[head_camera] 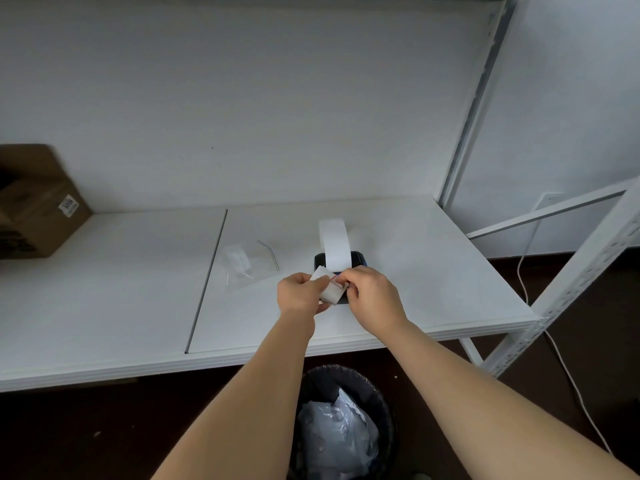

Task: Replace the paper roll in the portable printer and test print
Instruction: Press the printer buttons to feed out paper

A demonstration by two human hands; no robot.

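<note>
Just in front of the one black printer (356,259), the left hand (299,294) grips one paper roll (330,291) and the right hand (372,294) pinches its edge. One paper strip (335,242) rises from the printer; one plastic bag (242,263) lies left on the surface (433,271).

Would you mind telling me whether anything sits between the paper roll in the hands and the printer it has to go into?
Yes, it seems: a long paper strip rises from the printer, apparently from its paper bay. The paper roll, held by the left hand and right hand, is just in front; the bay itself is hidden.
</note>
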